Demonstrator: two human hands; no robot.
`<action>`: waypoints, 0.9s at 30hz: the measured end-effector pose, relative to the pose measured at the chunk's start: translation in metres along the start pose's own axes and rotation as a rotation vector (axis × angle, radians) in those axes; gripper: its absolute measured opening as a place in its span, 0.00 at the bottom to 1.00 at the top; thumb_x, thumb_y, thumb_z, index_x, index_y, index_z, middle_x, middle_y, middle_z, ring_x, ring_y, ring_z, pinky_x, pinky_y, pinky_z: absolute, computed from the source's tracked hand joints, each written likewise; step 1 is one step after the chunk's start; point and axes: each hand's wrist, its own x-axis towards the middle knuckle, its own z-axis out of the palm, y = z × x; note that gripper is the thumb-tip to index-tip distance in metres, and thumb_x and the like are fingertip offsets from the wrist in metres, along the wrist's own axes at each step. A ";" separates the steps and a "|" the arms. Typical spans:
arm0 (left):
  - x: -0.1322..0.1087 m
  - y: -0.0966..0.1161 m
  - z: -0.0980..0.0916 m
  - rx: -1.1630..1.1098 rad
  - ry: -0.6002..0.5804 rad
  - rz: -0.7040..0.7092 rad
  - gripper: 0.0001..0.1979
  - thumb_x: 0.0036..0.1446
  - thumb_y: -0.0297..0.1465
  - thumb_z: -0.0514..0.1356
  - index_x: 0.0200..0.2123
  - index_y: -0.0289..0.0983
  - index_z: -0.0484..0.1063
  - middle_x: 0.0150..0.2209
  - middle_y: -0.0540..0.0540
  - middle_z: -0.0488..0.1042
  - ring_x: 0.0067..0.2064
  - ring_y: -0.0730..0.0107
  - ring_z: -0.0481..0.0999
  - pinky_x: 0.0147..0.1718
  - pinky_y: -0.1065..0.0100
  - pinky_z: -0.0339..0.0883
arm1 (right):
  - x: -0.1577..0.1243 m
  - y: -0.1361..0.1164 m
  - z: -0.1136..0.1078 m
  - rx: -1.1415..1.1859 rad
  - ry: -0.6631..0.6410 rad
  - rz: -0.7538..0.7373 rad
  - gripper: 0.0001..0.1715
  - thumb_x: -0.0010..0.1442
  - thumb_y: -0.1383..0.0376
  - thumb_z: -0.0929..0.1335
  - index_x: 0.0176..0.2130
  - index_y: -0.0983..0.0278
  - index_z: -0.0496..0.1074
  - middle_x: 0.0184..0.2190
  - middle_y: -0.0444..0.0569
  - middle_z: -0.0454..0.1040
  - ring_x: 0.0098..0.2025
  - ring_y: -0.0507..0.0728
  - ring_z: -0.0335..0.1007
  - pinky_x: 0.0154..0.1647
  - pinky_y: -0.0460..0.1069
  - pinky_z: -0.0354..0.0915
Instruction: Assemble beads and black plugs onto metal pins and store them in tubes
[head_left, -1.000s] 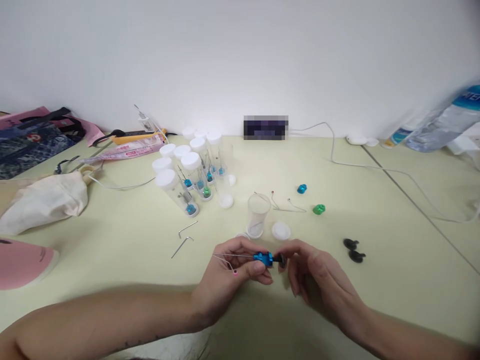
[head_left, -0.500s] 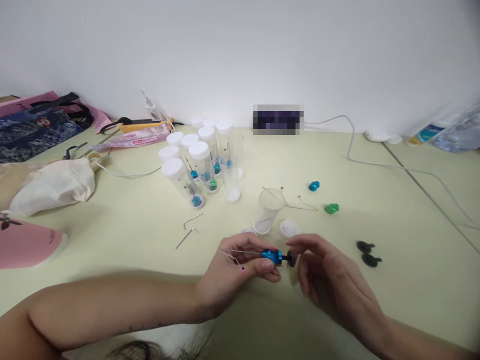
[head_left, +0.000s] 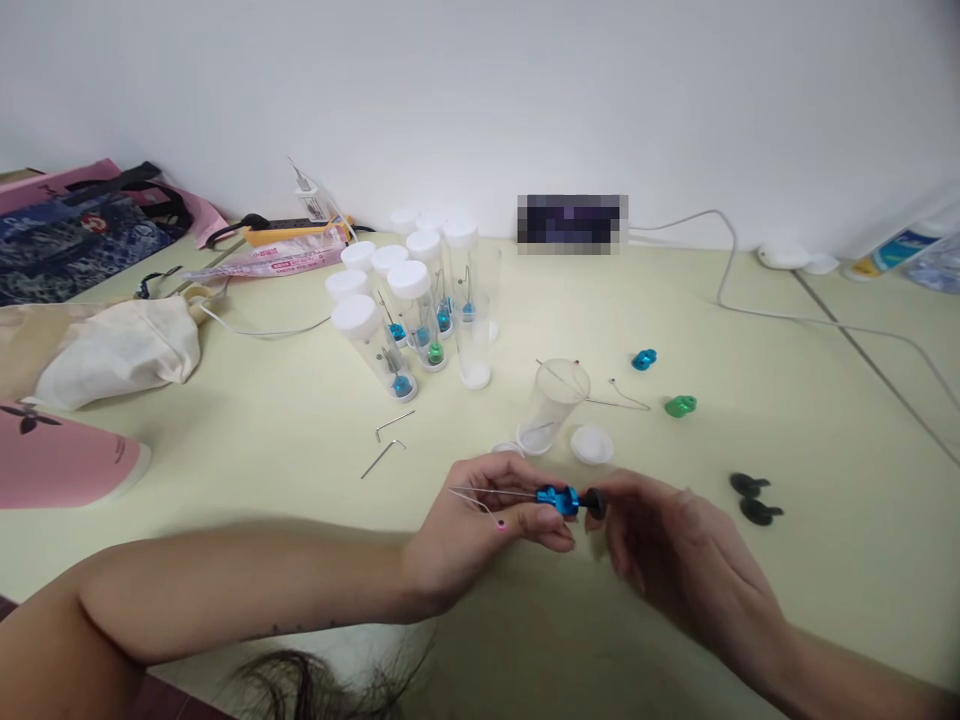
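Note:
My left hand (head_left: 487,540) pinches a small blue metal fitting (head_left: 556,499) between thumb and fingers. A thin bent wire (head_left: 491,491) with a pink-and-black end runs back from the fitting over the palm. At the fitting's right end sits a black round-headed knob (head_left: 596,503). The curled fingertips of my right hand (head_left: 675,540) close on the knob's edge; its thumb is mostly hidden. Just behind the hands stand an uncapped clear tube (head_left: 553,405) and a white cap (head_left: 592,444).
Several white-capped tubes (head_left: 409,280) stand at left centre, with two hex keys (head_left: 390,440) in front. At right lie a blue fitting (head_left: 643,359), a green fitting (head_left: 681,406) and two black knobs (head_left: 757,510). Bent wires (head_left: 619,403) lie behind the tube. A pink item (head_left: 67,455) sits left.
My right fingers have moved in from beside the knob to its edge. The blue fitting stays in my left hand, turned slightly. The whole view has shifted a little.

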 end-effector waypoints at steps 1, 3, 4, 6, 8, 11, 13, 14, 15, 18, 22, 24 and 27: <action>0.000 0.000 0.000 -0.003 0.003 -0.001 0.08 0.47 0.26 0.69 0.34 0.32 0.77 0.27 0.47 0.79 0.29 0.71 0.79 0.35 0.69 0.75 | 0.000 -0.001 0.000 0.014 0.008 -0.004 0.28 0.68 0.47 0.54 0.48 0.61 0.69 0.23 0.46 0.69 0.23 0.53 0.58 0.23 0.48 0.53; -0.001 0.000 0.000 -0.001 0.007 -0.001 0.08 0.47 0.26 0.69 0.34 0.32 0.77 0.28 0.47 0.80 0.29 0.72 0.80 0.35 0.70 0.75 | 0.001 -0.002 0.001 0.040 0.012 -0.005 0.27 0.67 0.47 0.55 0.50 0.60 0.67 0.24 0.46 0.69 0.23 0.53 0.58 0.22 0.48 0.53; -0.001 0.000 0.000 0.002 0.006 0.001 0.08 0.48 0.26 0.69 0.34 0.32 0.77 0.28 0.47 0.80 0.29 0.72 0.80 0.35 0.70 0.75 | 0.001 -0.003 0.001 0.044 0.008 -0.001 0.27 0.67 0.47 0.55 0.51 0.61 0.67 0.24 0.46 0.69 0.22 0.53 0.58 0.22 0.48 0.53; -0.001 0.000 0.000 0.004 0.000 0.003 0.08 0.48 0.26 0.69 0.34 0.32 0.77 0.29 0.46 0.80 0.29 0.72 0.80 0.35 0.70 0.75 | 0.001 -0.003 0.001 0.020 -0.005 0.009 0.27 0.68 0.47 0.54 0.48 0.62 0.69 0.21 0.46 0.68 0.22 0.53 0.58 0.22 0.48 0.52; 0.000 0.000 0.000 0.005 -0.001 0.006 0.08 0.48 0.27 0.69 0.34 0.32 0.77 0.29 0.46 0.80 0.29 0.71 0.80 0.35 0.69 0.75 | 0.001 -0.004 0.001 -0.016 -0.004 0.011 0.29 0.68 0.47 0.53 0.47 0.62 0.70 0.20 0.46 0.67 0.22 0.54 0.58 0.22 0.48 0.52; 0.000 0.000 -0.001 0.007 0.001 0.013 0.08 0.48 0.27 0.69 0.34 0.33 0.77 0.29 0.47 0.80 0.29 0.72 0.80 0.36 0.70 0.75 | 0.001 -0.004 0.000 -0.026 0.016 -0.015 0.29 0.67 0.46 0.54 0.50 0.62 0.69 0.22 0.46 0.68 0.23 0.54 0.59 0.23 0.48 0.54; 0.000 -0.001 -0.001 0.007 -0.006 0.015 0.08 0.48 0.26 0.69 0.34 0.33 0.77 0.29 0.47 0.80 0.29 0.72 0.80 0.35 0.71 0.75 | 0.002 -0.004 0.000 -0.032 0.012 -0.012 0.29 0.67 0.46 0.54 0.49 0.62 0.69 0.22 0.46 0.69 0.22 0.54 0.59 0.23 0.48 0.54; 0.000 -0.001 -0.001 0.004 -0.011 0.016 0.08 0.48 0.26 0.69 0.34 0.33 0.77 0.29 0.47 0.80 0.29 0.72 0.80 0.35 0.71 0.75 | 0.002 -0.004 0.000 -0.041 0.006 -0.007 0.29 0.67 0.47 0.54 0.48 0.62 0.70 0.21 0.46 0.68 0.22 0.54 0.59 0.22 0.48 0.54; 0.000 -0.001 -0.001 0.001 -0.016 0.019 0.08 0.48 0.26 0.69 0.34 0.33 0.77 0.29 0.47 0.80 0.29 0.73 0.80 0.35 0.72 0.75 | 0.002 -0.004 0.000 -0.052 0.000 -0.002 0.29 0.67 0.47 0.54 0.46 0.62 0.71 0.20 0.46 0.68 0.22 0.54 0.59 0.22 0.48 0.53; 0.000 -0.001 -0.001 -0.004 -0.020 0.020 0.07 0.49 0.26 0.68 0.34 0.33 0.77 0.30 0.47 0.80 0.29 0.73 0.80 0.35 0.72 0.75 | 0.001 -0.005 0.000 -0.057 0.006 -0.007 0.29 0.67 0.46 0.54 0.47 0.62 0.70 0.21 0.46 0.68 0.22 0.53 0.59 0.22 0.48 0.53; 0.000 -0.001 -0.001 -0.004 -0.016 0.014 0.07 0.49 0.25 0.68 0.34 0.32 0.77 0.29 0.47 0.80 0.30 0.73 0.80 0.34 0.73 0.75 | 0.002 -0.005 0.000 -0.059 -0.003 -0.005 0.28 0.68 0.48 0.54 0.44 0.62 0.71 0.21 0.46 0.68 0.22 0.53 0.59 0.22 0.48 0.54; 0.000 -0.001 -0.001 -0.012 -0.017 0.019 0.07 0.49 0.25 0.68 0.35 0.32 0.77 0.28 0.47 0.80 0.29 0.73 0.80 0.34 0.73 0.75 | 0.003 -0.005 0.000 -0.070 0.014 0.019 0.30 0.68 0.48 0.53 0.36 0.62 0.72 0.20 0.46 0.67 0.21 0.53 0.59 0.21 0.48 0.53; 0.001 -0.002 -0.001 -0.024 -0.017 0.024 0.07 0.49 0.25 0.68 0.35 0.32 0.77 0.29 0.47 0.80 0.29 0.73 0.80 0.34 0.72 0.76 | -0.001 -0.012 0.001 -0.020 0.196 -0.032 0.31 0.69 0.49 0.53 0.25 0.61 0.68 0.17 0.45 0.61 0.20 0.52 0.54 0.19 0.48 0.51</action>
